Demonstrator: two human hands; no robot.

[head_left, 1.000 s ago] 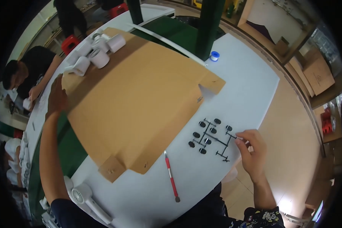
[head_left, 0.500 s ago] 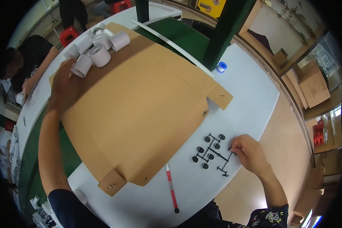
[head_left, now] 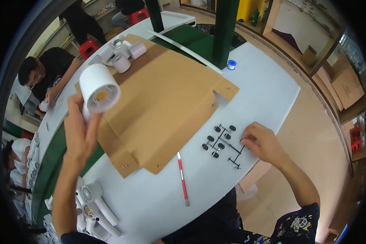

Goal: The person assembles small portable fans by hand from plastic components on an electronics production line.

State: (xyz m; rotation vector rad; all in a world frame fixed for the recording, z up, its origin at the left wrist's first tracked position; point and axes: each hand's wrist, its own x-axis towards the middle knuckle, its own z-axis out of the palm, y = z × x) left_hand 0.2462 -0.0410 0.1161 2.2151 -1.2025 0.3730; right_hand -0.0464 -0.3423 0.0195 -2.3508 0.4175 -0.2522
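White cylinder housing (head_left: 98, 88) sits raised in the left hand (head_left: 80, 130), fingers wrapped round its rear above the cardboard sheet (head_left: 162, 101). It looks like light, rigid, smooth plastic, best gripped around the barrel. Right hand (head_left: 264, 142) pinches the black plastic sprue (head_left: 223, 143) on the tabletop (head_left: 256, 89).

Left hand (head_left: 80, 130), upper left, raises a white cylindrical housing (head_left: 98, 88) in its grip; right hand (head_left: 263, 142) rests on a black parts sprue (head_left: 223, 143) on the white worktop (head_left: 268, 93) beside the cardboard sheet (head_left: 166, 101).
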